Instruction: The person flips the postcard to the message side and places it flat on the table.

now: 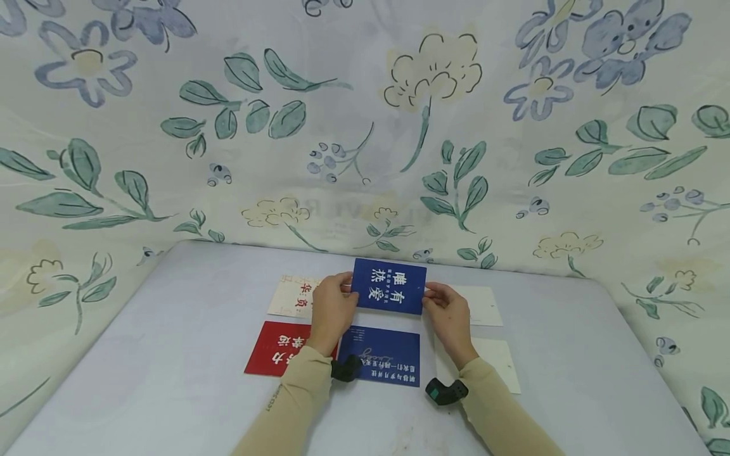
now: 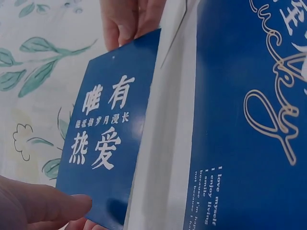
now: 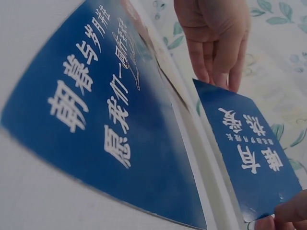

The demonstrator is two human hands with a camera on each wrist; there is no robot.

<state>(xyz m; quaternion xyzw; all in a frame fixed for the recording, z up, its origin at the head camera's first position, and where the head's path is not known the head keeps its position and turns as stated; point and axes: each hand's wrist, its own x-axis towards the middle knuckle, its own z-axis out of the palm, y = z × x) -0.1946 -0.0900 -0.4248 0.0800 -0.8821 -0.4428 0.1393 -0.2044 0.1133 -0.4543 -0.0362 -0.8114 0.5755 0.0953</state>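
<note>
Both hands hold a blue card with white Chinese characters, one at each short side. My left hand pinches its left edge between thumb and fingers. The right hand grips the opposite edge the same way. In the left wrist view the left thumb lies over the face of the blue card. Nearer to me, a second blue card with white writing and a gold script line lies on the table, between the two forearms.
On the left lie a red card and a cream card with red characters, both partly behind the left arm. On the right are two pale cards, a far one and a near one. A floral cloth hangs behind the white table.
</note>
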